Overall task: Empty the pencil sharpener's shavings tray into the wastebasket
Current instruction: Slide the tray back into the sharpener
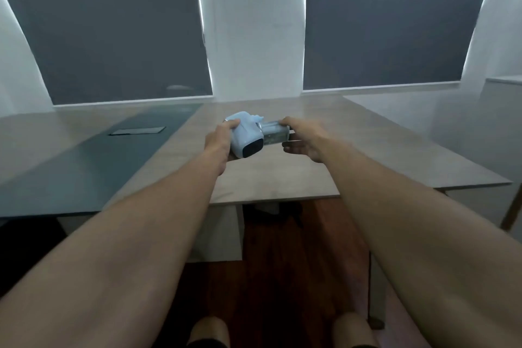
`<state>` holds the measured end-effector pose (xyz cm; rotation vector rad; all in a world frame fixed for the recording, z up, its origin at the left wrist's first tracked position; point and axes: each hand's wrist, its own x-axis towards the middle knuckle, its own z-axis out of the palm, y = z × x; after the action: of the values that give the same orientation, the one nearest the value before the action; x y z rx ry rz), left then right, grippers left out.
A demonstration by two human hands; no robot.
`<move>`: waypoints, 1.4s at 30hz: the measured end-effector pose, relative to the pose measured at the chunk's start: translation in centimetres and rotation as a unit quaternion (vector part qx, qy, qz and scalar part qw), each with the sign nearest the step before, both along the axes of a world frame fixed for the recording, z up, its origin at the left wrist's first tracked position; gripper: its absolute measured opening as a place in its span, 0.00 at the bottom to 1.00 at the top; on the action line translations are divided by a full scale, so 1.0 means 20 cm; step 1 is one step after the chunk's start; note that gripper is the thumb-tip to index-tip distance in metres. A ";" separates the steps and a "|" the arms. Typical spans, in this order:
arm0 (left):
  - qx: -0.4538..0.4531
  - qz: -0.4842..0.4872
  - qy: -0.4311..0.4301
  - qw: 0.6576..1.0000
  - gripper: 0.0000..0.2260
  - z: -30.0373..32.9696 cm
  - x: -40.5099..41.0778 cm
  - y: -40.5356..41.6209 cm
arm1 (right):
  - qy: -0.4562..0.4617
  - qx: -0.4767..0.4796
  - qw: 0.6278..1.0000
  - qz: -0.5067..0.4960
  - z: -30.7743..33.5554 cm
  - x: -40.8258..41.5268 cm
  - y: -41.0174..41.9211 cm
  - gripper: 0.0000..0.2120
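A wide wooden table (282, 178) fills the middle of the view, with two dark window blinds (118, 28) on the wall behind it and a dark wood floor (282, 277) under its near edge. A grey mat (93, 167) covers the table's left part, well to the left of both grips, with a small dark hatch (137, 130) set in it.

Both bare forearms reach out over the table's near edge and meet above its middle. Between them sits the pencil sharpener (245, 135), a pale blue body with a dark panel on its near end, tilted and held just above the table top or resting on it; which, cannot be told. The left hand (219, 140) closes its grip round the sharpener's left side, fingers over the top and thumb below. Just right of that grip, the clear shavings tray (275, 135) juts out of the sharpener's right side. The right hand (303, 138) holds the tray in a narrow grip, fingers along its top edge and thumb under it. The picture is slightly blurred, so the tray's contents cannot be made out.
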<state>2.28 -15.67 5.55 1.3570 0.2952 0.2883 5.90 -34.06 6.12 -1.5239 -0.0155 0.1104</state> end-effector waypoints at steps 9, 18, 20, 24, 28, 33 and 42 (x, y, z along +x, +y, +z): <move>0.015 -0.005 -0.022 1.000 0.18 0.12 -0.09 -0.03 | -0.018 0.020 1.000 0.006 0.10 -0.10 -0.05 0.21; 0.030 -0.019 -0.024 0.999 0.27 0.14 -0.10 -0.04 | -0.036 0.043 0.998 0.034 0.09 -0.16 -0.11 0.21; 0.034 -0.034 -0.025 0.999 0.28 0.13 -0.09 -0.05 | -0.037 0.048 0.997 0.045 0.07 -0.16 -0.11 0.18; 0.034 -0.048 -0.030 0.998 0.26 0.11 -0.05 -0.09 | -0.037 0.047 0.996 0.060 0.03 -0.15 -0.05 0.20; 0.043 -0.041 -0.033 0.998 0.24 0.09 0.00 -0.11 | -0.016 0.052 0.998 0.040 0.00 -0.10 0.02 0.23; 0.058 -0.006 -0.014 0.998 0.21 0.01 0.08 -0.05 | 0.009 0.030 0.999 0.030 -0.06 -0.02 0.10 0.24; 0.094 0.121 0.012 0.988 0.26 -0.26 0.15 0.28 | 0.028 -0.097 0.987 0.124 -0.22 0.09 0.46 0.29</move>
<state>5.31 -10.04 0.43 1.5124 0.4647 0.5124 7.74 -24.92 1.67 -1.7089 -0.1540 0.3636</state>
